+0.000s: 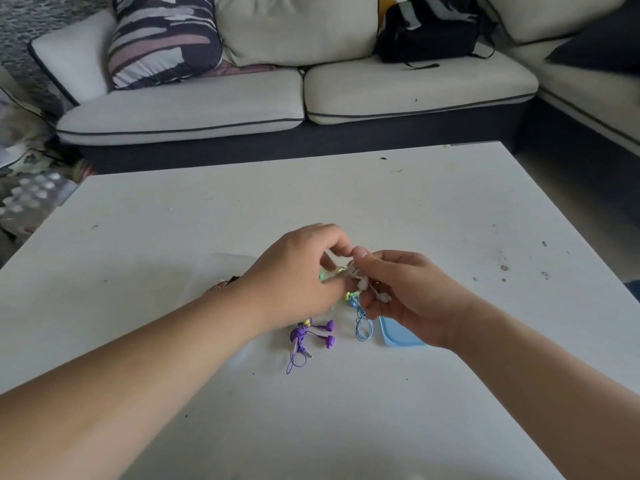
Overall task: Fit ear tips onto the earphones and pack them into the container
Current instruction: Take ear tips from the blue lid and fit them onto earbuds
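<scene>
Left hand and right hand meet fingertip to fingertip above the table, both with fingers curled. Each pinches part of the white earphones, whose buds hang between the two thumbs and against the right palm. Purple earphones lie on the table just on the person's side of the left fingers, a blue cable loops under the right fingers, and the blue container sits just beside that cable, partly hidden by the right wrist. Whether an ear tip is fitted cannot be told, as the buds are small and blurred.
</scene>
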